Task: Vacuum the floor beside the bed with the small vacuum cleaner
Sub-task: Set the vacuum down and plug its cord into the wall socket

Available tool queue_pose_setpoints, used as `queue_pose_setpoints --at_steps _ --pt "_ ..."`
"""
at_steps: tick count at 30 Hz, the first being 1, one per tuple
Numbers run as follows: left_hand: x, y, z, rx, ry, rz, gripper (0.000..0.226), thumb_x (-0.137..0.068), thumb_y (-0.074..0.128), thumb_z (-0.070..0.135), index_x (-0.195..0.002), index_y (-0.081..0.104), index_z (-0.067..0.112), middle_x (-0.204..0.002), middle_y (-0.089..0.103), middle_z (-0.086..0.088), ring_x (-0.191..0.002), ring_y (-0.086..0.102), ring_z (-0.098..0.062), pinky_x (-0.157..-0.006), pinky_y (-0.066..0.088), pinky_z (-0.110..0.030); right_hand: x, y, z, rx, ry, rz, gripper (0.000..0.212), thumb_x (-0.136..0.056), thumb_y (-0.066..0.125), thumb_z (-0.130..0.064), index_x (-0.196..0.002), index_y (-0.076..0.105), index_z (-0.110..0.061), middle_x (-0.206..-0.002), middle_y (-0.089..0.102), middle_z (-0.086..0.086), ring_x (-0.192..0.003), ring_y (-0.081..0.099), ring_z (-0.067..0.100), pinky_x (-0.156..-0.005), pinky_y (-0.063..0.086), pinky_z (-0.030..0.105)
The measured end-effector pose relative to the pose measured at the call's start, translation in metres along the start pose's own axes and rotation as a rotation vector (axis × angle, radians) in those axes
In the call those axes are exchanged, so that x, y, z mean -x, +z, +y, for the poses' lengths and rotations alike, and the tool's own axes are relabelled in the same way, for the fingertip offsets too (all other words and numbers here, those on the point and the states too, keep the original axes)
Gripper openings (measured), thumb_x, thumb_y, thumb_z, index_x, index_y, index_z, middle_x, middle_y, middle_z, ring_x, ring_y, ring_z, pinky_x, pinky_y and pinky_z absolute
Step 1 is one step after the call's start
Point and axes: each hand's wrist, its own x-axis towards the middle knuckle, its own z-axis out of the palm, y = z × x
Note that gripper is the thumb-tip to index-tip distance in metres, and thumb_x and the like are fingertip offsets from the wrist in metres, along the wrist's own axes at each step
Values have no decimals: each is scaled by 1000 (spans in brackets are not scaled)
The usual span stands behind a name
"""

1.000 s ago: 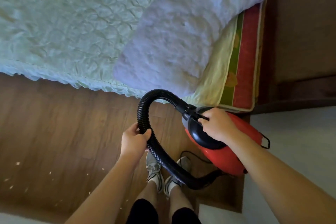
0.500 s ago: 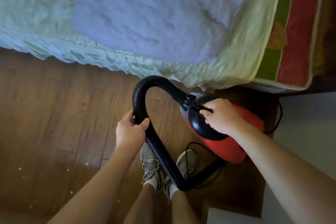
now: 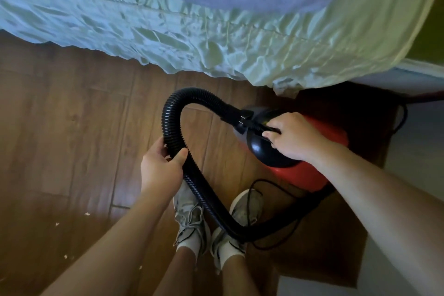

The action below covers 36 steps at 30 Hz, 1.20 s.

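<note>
The small red and black vacuum cleaner (image 3: 298,170) hangs above the wooden floor (image 3: 67,122), close to the bed's corner. My right hand (image 3: 292,136) grips its black top handle. A black ribbed hose (image 3: 173,122) loops out of the vacuum's front, curves left and runs down past my feet. My left hand (image 3: 161,166) holds the hose on its left bend, thumb and fingers wrapped round it. The hose's far end is hidden behind my legs. The bed (image 3: 216,38), under a pale green quilted cover, fills the top of the view.
My two grey sneakers (image 3: 192,221) stand on the floor under the hose. A thin black power cord (image 3: 274,243) trails by the right shoe. Small white crumbs (image 3: 64,256) lie on the floor at the lower left. A pale wall or panel (image 3: 418,175) stands at the right.
The view has tipped down and closer to the bed's edge; the mattress end at the right has left the frame. Both hands keep their hold, and the vacuum has sunk nearer the floor.
</note>
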Motion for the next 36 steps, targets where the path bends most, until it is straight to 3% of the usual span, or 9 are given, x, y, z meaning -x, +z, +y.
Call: queue_pose_setpoints --at_steps 8,12,16,19,23,27,30,32,36 --pt "-20 12 -15 -31 -5 -18 31 -95 68 10 -104 66 39 -97 74 3 -92 73 -19 -84 62 -43 -25 2 27 57 -16 -57 31 -95 60 -26 -69 61 -8 -69 67 11 -65 64 27 -58 50 43" --pt "-24 18 -11 -39 12 1 36 -95 67 9 -95 63 45 -94 73 4 -89 72 -17 -77 61 -35 -33 -4 29 42 -30 -61 30 -95 60 -25 -71 62 -7 -70 68 12 -66 65 27 -61 52 44" --pt "-23 18 -7 -16 23 49 31 -95 67 8 -110 67 35 -96 73 6 -89 71 -11 -73 58 -27 -38 -4 31 6 -43 -70 32 -95 60 -25 -68 59 -7 -70 68 12 -67 67 28 -62 53 46" --pt "-17 12 -9 -1 33 68 31 -95 67 7 -111 67 33 -94 73 7 -85 71 -5 -69 56 -23 -41 -3 31 -4 -52 -71 32 -96 60 -24 -67 59 -10 -69 67 12 -65 64 28 -54 47 38" --pt "-6 6 -14 -3 48 71 31 -96 64 5 -115 66 30 -95 72 9 -86 70 0 -67 54 -16 -44 0 28 -5 -70 -89 29 -96 60 -25 -68 60 -16 -67 66 5 -64 63 23 -60 52 43" --pt "2 8 -20 20 29 63 33 -96 64 3 -118 65 28 -94 72 9 -81 70 3 -61 55 -13 -40 0 28 70 -91 -113 25 -97 56 -26 -77 59 -12 -73 63 7 -69 62 26 -61 52 44" --pt "8 13 -23 20 32 47 38 -95 65 4 -115 63 36 -95 72 9 -84 71 0 -68 57 -19 -33 -1 30 141 -84 -113 24 -100 52 -25 -79 53 -13 -75 58 6 -65 56 24 -54 44 39" --pt "12 19 -24 14 43 34 39 -95 65 4 -114 63 38 -96 72 9 -88 71 -5 -71 57 -21 -29 -2 32 167 -89 -80 21 -101 50 -26 -85 53 -14 -77 60 7 -65 56 24 -58 49 46" --pt "14 27 -22 -11 66 37 35 -95 66 5 -120 65 29 -99 72 10 -94 70 -10 -77 60 -28 -25 -3 33 158 -97 -15 22 -101 51 -23 -122 52 -15 -91 66 7 -75 62 26 -66 54 49"
